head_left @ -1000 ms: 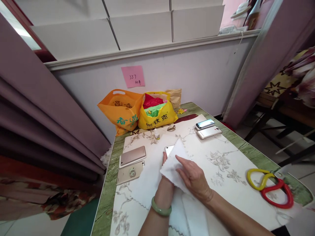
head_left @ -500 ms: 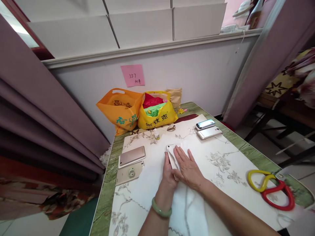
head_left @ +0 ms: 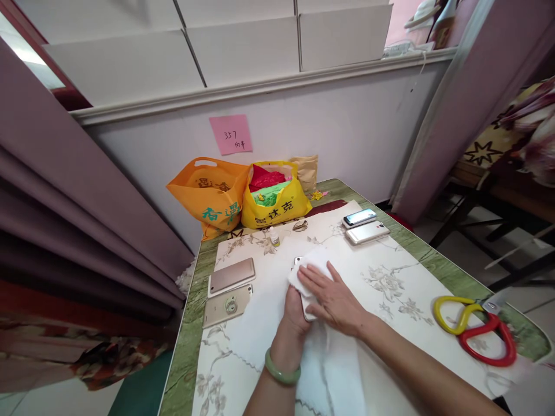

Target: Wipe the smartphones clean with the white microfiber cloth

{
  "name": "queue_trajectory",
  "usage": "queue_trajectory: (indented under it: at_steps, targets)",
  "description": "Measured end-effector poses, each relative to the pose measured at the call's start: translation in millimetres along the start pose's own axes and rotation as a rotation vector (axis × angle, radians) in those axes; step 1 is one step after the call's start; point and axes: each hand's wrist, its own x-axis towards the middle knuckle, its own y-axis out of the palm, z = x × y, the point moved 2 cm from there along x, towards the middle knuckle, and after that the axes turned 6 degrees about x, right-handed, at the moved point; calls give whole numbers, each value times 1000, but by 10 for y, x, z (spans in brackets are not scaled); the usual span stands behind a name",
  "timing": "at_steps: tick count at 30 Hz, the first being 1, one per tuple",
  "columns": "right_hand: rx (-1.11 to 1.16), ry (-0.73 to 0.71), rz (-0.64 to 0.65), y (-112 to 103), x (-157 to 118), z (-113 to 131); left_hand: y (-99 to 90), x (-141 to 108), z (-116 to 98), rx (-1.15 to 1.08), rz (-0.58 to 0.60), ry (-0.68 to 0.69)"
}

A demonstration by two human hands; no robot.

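Note:
My left hand (head_left: pixel 295 315) is wrapped round a white phone (head_left: pixel 310 309) over the middle of the table, a green bangle on its wrist. A white cloth (head_left: pixel 318 258) covers most of the phone's face. My right hand (head_left: pixel 336 300) presses that cloth flat against the phone, fingers stretched over it. The phone's top corner with its camera and its lower end show past the cloth. Beneath both hands a larger pale cloth (head_left: pixel 264 315) is spread out. How far the left fingers reach round the phone is hidden.
Phones lie at left (head_left: pixel 228 305) and at right (head_left: pixel 368 232). A small bottle (head_left: pixel 274 237) and brown-rimmed glasses (head_left: pixel 300 225) are farther back. Orange (head_left: pixel 217 196) and yellow (head_left: pixel 277 207) bags stand against the wall. Red-and-yellow scissors (head_left: pixel 488 338) rest near the right edge.
The white cloth now covers the phone's upper part, where its surface was more exposed before. My right hand has shifted slightly down and left; the left hand still holds the phone.

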Motion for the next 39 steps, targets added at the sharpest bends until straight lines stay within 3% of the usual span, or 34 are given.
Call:
queue_trajectory:
  at_steps: [3, 8, 15, 18, 23, 28, 30, 33, 35, 37, 39]
  targets:
    - [-45, 120, -39, 57, -24, -106, 32, 22, 24, -45, 64, -60]
    - [-62, 100, -86, 171, -415, 24, -4, 78, 40, -151, 103, -143]
    - [83, 249, -432, -3, -590, -63, -26, 128, -15, -178, -5, -53]
    - [285, 417, -500, -140, -656, -135, -16, 92, -24, -171, -4, -100]
    - [706, 887, -721, -311, -962, -384, -3, 57, -28, -138, -37, -86]
    - [697, 1106, -827, -346, -1157, -697, -10, 73, -8, -104, -49, -78]
    - [577, 1066, -808, -372, -1069, -671, -13, 74, 0, -95, -52, -84]
    - [441, 797, -711, -424, -761, -406, -5, 66, 2, -89, -54, -86]
    - [495, 482, -441, -409, -506, -162, 7, 56, 1, -111, -32, -108]
    - [548, 295, -232, -362, -322, 5, 19, 49, 0, -153, 19, -157]
    - [480, 284, -276, -312, -219, 31, 15, 51, 3, -196, 65, -212]
